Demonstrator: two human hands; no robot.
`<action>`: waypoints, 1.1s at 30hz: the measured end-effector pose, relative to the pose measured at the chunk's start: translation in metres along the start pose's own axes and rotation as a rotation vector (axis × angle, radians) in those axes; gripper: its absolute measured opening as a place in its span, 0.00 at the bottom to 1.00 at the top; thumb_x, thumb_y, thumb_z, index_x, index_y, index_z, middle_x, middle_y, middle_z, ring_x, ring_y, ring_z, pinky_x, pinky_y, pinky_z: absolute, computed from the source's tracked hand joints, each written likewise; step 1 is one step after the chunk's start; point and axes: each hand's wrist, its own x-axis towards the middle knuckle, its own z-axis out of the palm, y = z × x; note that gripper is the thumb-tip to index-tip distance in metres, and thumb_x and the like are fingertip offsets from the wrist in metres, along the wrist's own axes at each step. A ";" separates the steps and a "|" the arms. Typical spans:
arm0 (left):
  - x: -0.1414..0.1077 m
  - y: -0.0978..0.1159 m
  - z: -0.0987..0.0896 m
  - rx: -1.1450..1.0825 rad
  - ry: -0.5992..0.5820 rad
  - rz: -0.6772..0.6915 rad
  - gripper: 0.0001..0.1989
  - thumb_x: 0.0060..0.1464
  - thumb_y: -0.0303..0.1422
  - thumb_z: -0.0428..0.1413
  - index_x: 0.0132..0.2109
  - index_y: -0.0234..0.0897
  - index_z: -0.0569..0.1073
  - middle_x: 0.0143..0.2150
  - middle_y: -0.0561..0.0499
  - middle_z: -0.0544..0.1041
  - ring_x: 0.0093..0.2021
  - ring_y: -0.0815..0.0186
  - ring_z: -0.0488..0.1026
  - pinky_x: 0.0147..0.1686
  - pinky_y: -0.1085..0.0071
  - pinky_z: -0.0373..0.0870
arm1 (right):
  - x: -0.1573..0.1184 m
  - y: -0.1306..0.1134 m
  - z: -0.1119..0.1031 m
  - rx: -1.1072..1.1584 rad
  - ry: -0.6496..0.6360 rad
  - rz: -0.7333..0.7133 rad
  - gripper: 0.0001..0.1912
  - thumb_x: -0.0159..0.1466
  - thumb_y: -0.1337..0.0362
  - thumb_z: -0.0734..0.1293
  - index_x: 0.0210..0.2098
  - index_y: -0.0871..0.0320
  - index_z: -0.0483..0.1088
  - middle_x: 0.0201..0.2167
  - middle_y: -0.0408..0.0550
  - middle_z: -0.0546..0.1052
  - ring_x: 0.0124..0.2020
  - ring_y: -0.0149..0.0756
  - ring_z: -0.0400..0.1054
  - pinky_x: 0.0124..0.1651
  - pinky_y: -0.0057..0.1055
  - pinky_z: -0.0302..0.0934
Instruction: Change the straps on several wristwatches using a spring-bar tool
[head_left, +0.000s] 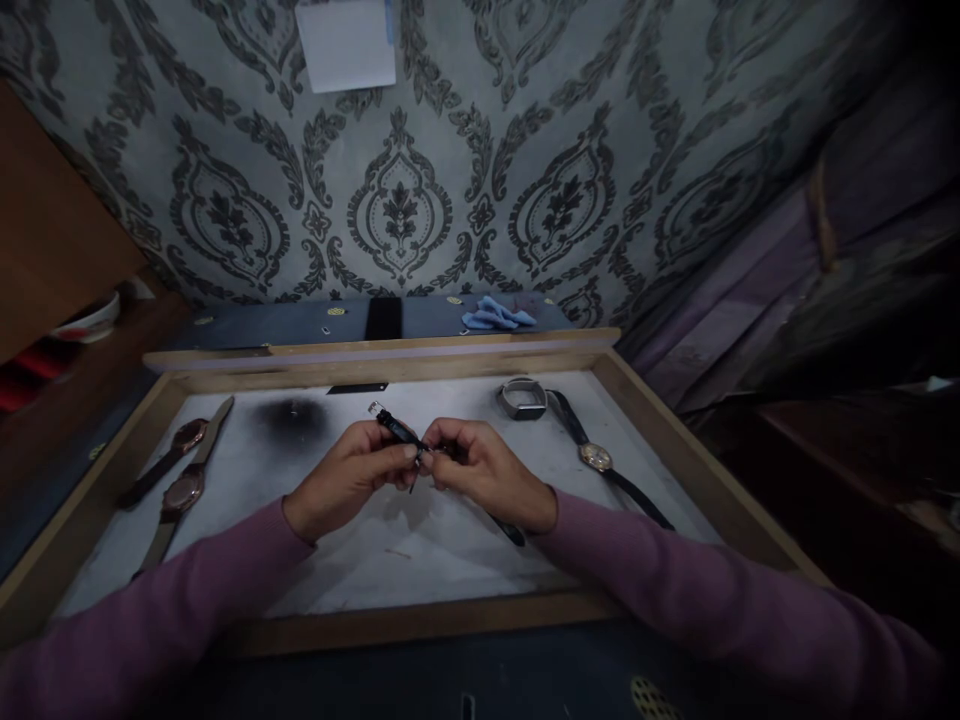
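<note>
My left hand (351, 472) is closed around a black watch strap (397, 428), whose silver buckle end sticks up past the fingers. From the other side my right hand (480, 462) pinches at the strap's lower end, fingertips touching those of the left. What lies between the fingertips is too small and covered to make out. Below the right wrist the tip of another dark strap-like piece (511, 532) shows; the hand hides the rest. Both hands are over the white floor of a shallow wooden tray (420, 622).
Two brown-strapped watches (182, 490) lie at the tray's left. Toward the right are a grey smartwatch (523, 398) and a gold-faced watch (596, 457) on a black strap. A thin black strip (358, 388) lies near the back rim. Behind is a crumpled blue cloth (496, 313).
</note>
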 end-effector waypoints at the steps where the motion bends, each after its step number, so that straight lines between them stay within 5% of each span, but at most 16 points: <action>1: 0.000 0.000 0.001 -0.012 -0.006 -0.001 0.09 0.46 0.33 0.63 0.29 0.30 0.74 0.23 0.52 0.71 0.24 0.72 0.65 0.27 0.74 0.60 | -0.001 0.000 0.000 -0.005 0.006 -0.004 0.12 0.57 0.58 0.69 0.27 0.60 0.65 0.20 0.39 0.67 0.21 0.23 0.56 0.23 0.23 0.50; 7: 0.000 -0.004 -0.001 -0.059 0.018 0.005 0.09 0.46 0.33 0.64 0.30 0.30 0.75 0.24 0.52 0.72 0.24 0.73 0.66 0.26 0.76 0.61 | 0.001 0.001 -0.005 0.081 -0.028 0.016 0.14 0.57 0.56 0.70 0.30 0.61 0.66 0.24 0.41 0.71 0.22 0.24 0.61 0.22 0.21 0.53; 14: 0.006 0.000 -0.018 -0.091 0.300 0.018 0.13 0.40 0.33 0.67 0.33 0.30 0.75 0.30 0.50 0.75 0.30 0.70 0.71 0.26 0.77 0.70 | 0.006 0.009 -0.016 0.259 -0.092 0.121 0.18 0.55 0.58 0.72 0.39 0.61 0.67 0.30 0.48 0.78 0.24 0.29 0.72 0.21 0.22 0.61; 24: 0.008 0.001 -0.019 -0.153 0.312 0.024 0.14 0.38 0.28 0.68 0.31 0.29 0.73 0.27 0.50 0.77 0.27 0.69 0.75 0.28 0.74 0.78 | 0.006 0.009 -0.015 0.290 -0.102 0.152 0.17 0.56 0.58 0.72 0.37 0.63 0.69 0.28 0.49 0.79 0.23 0.29 0.73 0.19 0.21 0.60; 33: 0.009 0.002 -0.020 -0.196 0.324 -0.005 0.03 0.50 0.20 0.58 0.33 0.29 0.72 0.29 0.48 0.78 0.28 0.68 0.77 0.29 0.73 0.79 | 0.006 0.010 -0.016 0.307 -0.123 0.159 0.14 0.58 0.59 0.71 0.38 0.63 0.69 0.31 0.51 0.80 0.26 0.31 0.75 0.21 0.21 0.62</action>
